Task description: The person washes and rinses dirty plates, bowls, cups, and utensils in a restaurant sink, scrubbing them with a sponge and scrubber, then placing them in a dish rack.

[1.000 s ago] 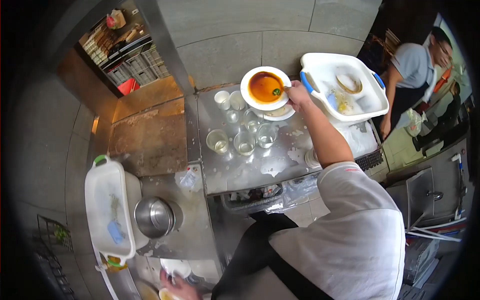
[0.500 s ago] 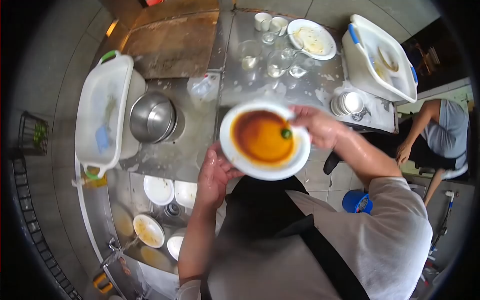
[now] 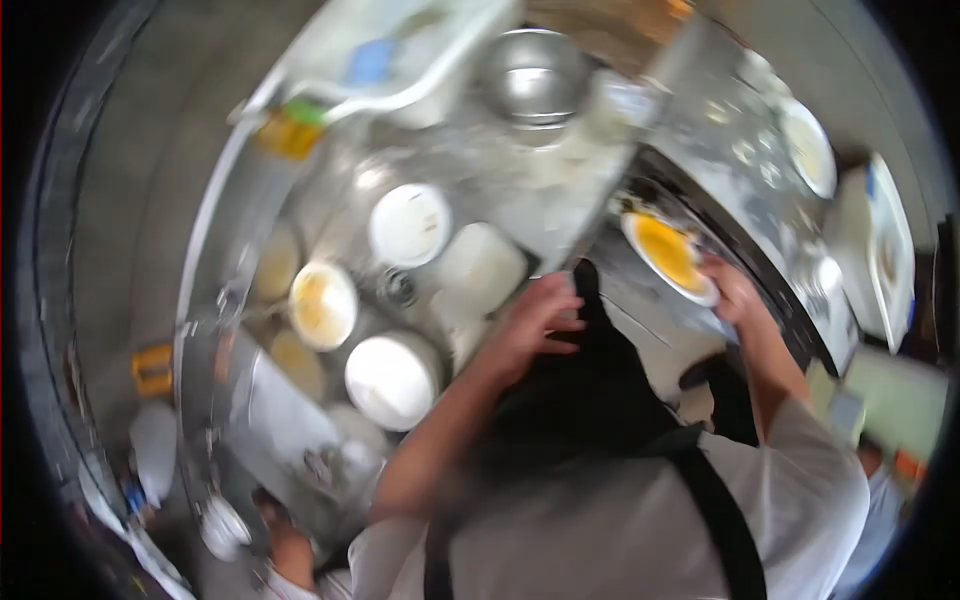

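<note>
My right hand [image 3: 733, 288] grips the edge of a white plate [image 3: 652, 268] that is tilted. Orange-brown sauce [image 3: 666, 248] covers much of its inside. The plate is beside the dark edge of the counter [image 3: 735, 215], above dark scraps that are too blurred to name. In front of the black apron [image 3: 590, 400], my left hand [image 3: 538, 322] holds nothing, its fingers apart. A white dish [image 3: 482, 268] in the sink lies nearest to it.
More white plates [image 3: 410, 225] and a stained plate [image 3: 323, 305] lie in the sink at left. A steel bowl [image 3: 533, 80] and a white tub [image 3: 440, 75] stand behind. Another white tub [image 3: 878, 260] is at right. Other people are at the lower left and right edges.
The view has swung toward the sink. My left hand has let go of the plate, which my right hand has moved to the right and tilted beside the counter.
</note>
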The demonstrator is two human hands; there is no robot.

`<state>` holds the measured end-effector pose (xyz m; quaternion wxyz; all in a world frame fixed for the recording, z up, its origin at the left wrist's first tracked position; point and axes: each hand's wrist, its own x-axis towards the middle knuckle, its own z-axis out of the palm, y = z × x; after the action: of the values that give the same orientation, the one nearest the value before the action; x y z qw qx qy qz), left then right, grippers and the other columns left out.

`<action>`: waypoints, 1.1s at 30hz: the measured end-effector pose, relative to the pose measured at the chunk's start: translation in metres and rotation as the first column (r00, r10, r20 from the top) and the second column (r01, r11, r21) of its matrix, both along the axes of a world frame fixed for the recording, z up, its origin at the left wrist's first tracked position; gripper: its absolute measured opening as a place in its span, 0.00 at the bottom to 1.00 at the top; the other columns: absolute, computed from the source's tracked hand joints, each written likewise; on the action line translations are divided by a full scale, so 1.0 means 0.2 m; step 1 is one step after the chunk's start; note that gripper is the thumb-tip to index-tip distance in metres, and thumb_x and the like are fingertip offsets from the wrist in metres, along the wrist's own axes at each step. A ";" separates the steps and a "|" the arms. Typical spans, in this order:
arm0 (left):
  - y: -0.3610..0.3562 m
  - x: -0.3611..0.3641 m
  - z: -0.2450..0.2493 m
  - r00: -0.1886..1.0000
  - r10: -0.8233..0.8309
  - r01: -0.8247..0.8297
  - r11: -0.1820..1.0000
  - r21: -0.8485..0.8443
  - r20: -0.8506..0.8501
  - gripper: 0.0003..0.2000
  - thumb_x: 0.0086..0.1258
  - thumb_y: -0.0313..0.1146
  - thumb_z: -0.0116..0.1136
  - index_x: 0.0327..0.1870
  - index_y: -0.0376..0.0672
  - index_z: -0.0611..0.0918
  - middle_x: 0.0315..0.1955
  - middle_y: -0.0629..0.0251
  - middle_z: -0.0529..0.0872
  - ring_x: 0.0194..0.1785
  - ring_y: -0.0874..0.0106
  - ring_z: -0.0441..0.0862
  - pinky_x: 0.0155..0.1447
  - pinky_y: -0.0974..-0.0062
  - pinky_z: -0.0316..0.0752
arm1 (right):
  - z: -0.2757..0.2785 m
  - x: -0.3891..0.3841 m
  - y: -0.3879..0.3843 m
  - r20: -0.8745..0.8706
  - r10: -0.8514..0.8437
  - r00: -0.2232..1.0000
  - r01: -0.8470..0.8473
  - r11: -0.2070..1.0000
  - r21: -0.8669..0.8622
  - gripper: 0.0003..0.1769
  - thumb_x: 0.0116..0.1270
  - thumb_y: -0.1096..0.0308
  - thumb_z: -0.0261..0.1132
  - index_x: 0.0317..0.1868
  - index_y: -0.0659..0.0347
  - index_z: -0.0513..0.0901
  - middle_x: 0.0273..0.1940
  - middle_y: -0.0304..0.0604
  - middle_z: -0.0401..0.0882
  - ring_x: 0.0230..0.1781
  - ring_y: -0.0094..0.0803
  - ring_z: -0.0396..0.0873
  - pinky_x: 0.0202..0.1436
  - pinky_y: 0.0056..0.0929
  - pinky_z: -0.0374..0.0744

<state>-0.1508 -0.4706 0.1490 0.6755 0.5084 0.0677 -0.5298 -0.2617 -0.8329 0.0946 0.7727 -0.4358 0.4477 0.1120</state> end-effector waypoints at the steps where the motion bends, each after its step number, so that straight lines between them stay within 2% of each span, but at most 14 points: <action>1: 0.00 -0.01 0.03 1.000 0.020 -0.020 1.000 0.007 -0.023 0.37 0.72 0.54 0.56 0.75 0.43 0.59 0.60 0.57 0.76 0.56 0.63 0.79 0.51 0.61 0.81 | 0.16 0.05 0.14 0.081 0.004 0.997 -0.004 1.000 -0.002 0.18 0.65 0.78 0.58 0.56 0.68 0.76 0.48 0.50 0.84 0.45 0.39 0.86 0.50 0.35 0.86; 5: 0.15 0.00 0.10 0.995 0.101 -0.097 0.980 -0.174 0.011 0.36 0.73 0.51 0.57 0.74 0.43 0.59 0.60 0.57 0.76 0.56 0.63 0.81 0.50 0.57 0.82 | 0.47 0.26 0.60 0.192 0.201 0.961 -0.140 0.946 -0.291 0.22 0.68 0.76 0.57 0.63 0.67 0.75 0.51 0.50 0.84 0.45 0.36 0.85 0.52 0.34 0.84; 7: 0.29 -0.02 -0.08 0.935 0.354 -0.351 0.920 -0.174 -0.014 0.25 0.74 0.45 0.56 0.66 0.42 0.71 0.54 0.58 0.81 0.52 0.64 0.83 0.52 0.59 0.81 | 0.42 0.36 0.77 0.186 0.486 0.854 -0.352 0.803 -0.481 0.24 0.73 0.68 0.61 0.67 0.63 0.73 0.50 0.41 0.83 0.50 0.28 0.81 0.53 0.28 0.81; 9: 0.52 0.00 -0.22 0.858 0.512 -0.509 0.858 -0.067 0.038 0.20 0.75 0.42 0.52 0.60 0.38 0.77 0.51 0.58 0.83 0.52 0.64 0.83 0.56 0.60 0.80 | 0.45 0.43 0.89 0.218 0.511 0.831 -0.501 0.859 -0.105 0.30 0.75 0.61 0.62 0.74 0.57 0.66 0.58 0.41 0.78 0.54 0.28 0.78 0.57 0.29 0.79; 13: 0.85 0.14 -0.40 0.700 0.669 -0.681 0.730 -0.049 0.251 0.20 0.77 0.39 0.48 0.62 0.34 0.75 0.53 0.54 0.82 0.53 0.64 0.83 0.55 0.65 0.81 | 0.42 0.38 0.62 0.356 0.607 0.711 -0.354 0.746 -0.564 0.26 0.76 0.65 0.60 0.71 0.62 0.68 0.54 0.44 0.81 0.49 0.29 0.81 0.52 0.31 0.81; 16: 1.06 0.37 -0.89 0.437 0.858 -0.886 0.462 -0.035 0.269 0.25 0.64 0.42 0.63 0.54 0.30 0.78 0.47 0.49 0.85 0.48 0.55 0.84 0.51 0.57 0.80 | 0.42 0.24 0.19 0.436 0.188 0.880 0.002 0.917 -0.399 0.18 0.74 0.70 0.59 0.60 0.67 0.75 0.46 0.42 0.83 0.43 0.28 0.83 0.46 0.28 0.81; 20: 1.19 0.60 -1.42 0.348 0.466 -0.819 0.574 0.022 0.814 0.21 0.63 0.37 0.60 0.52 0.30 0.79 0.45 0.53 0.84 0.48 0.52 0.82 0.52 0.57 0.77 | 0.41 0.21 -0.46 0.420 -0.337 0.843 0.525 0.687 -0.502 0.13 0.70 0.70 0.59 0.54 0.61 0.79 0.41 0.39 0.81 0.38 0.29 0.80 0.42 0.32 0.80; 22: 1.13 0.72 -1.50 0.487 0.826 -0.873 0.465 0.146 0.285 0.18 0.63 0.37 0.57 0.49 0.33 0.80 0.41 0.56 0.84 0.43 0.55 0.82 0.48 0.59 0.78 | 0.34 0.21 -0.84 0.403 -0.545 0.736 0.651 0.403 -0.644 0.13 0.69 0.65 0.62 0.51 0.58 0.80 0.40 0.38 0.79 0.38 0.29 0.77 0.41 0.35 0.79; 24: 1.06 0.77 -1.56 0.631 0.721 -0.773 0.554 0.308 0.288 0.13 0.63 0.39 0.56 0.43 0.41 0.77 0.34 0.62 0.80 0.32 0.63 0.75 0.35 0.67 0.69 | 0.27 0.19 -1.22 0.276 -0.680 0.679 0.582 0.270 -0.767 0.14 0.65 0.61 0.66 0.48 0.58 0.81 0.40 0.39 0.77 0.39 0.30 0.75 0.37 0.36 0.79; 26: 1.10 0.84 -1.64 0.881 0.180 -0.427 0.701 0.572 0.436 0.08 0.62 0.41 0.55 0.36 0.50 0.74 0.27 0.67 0.77 0.20 0.70 0.68 0.22 0.75 0.59 | 0.14 0.20 -1.55 0.139 -0.794 0.592 0.644 0.363 -0.674 0.14 0.64 0.60 0.68 0.46 0.58 0.81 0.39 0.40 0.78 0.38 0.32 0.76 0.35 0.36 0.79; 27: 1.00 0.89 -1.54 0.882 0.186 -0.430 0.695 0.576 0.434 0.08 0.62 0.41 0.55 0.36 0.50 0.74 0.27 0.67 0.77 0.20 0.70 0.68 0.22 0.75 0.59 | 0.07 0.20 -1.66 -0.018 -0.862 0.507 0.706 0.427 -0.564 0.14 0.63 0.59 0.69 0.44 0.58 0.82 0.39 0.40 0.78 0.36 0.33 0.76 0.33 0.35 0.79; 29: 0.87 0.96 -1.43 0.791 0.609 -0.272 0.440 0.856 -0.061 0.13 0.65 0.47 0.53 0.41 0.50 0.76 0.29 0.66 0.77 0.18 0.69 0.66 0.20 0.70 0.58 | -0.01 0.23 -1.81 -0.081 -0.805 0.588 0.635 0.521 -0.571 0.15 0.63 0.60 0.69 0.46 0.58 0.81 0.40 0.42 0.79 0.34 0.34 0.77 0.30 0.33 0.79; 32: 0.73 0.89 -1.14 0.875 0.458 -0.360 0.402 0.842 0.156 0.17 0.69 0.50 0.49 0.48 0.47 0.76 0.35 0.61 0.81 0.25 0.65 0.75 0.26 0.62 0.68 | -0.15 0.18 -1.98 -0.094 -0.682 0.726 0.538 0.647 -0.541 0.19 0.68 0.65 0.63 0.57 0.62 0.75 0.46 0.47 0.81 0.30 0.40 0.82 0.27 0.35 0.84; 33: 0.79 0.87 -1.16 0.876 0.457 -0.360 0.400 0.843 0.157 0.17 0.69 0.50 0.49 0.48 0.47 0.76 0.35 0.61 0.81 0.25 0.65 0.75 0.26 0.62 0.68 | -0.11 0.18 -1.95 0.141 -0.733 0.665 0.712 0.566 -0.415 0.20 0.69 0.68 0.60 0.59 0.66 0.72 0.47 0.50 0.80 0.33 0.43 0.84 0.29 0.39 0.86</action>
<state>0.0230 -0.3135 -0.0832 0.4412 0.7128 0.4740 -0.2695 -0.2256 -1.2231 0.0721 0.6214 -0.3726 0.6173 -0.3065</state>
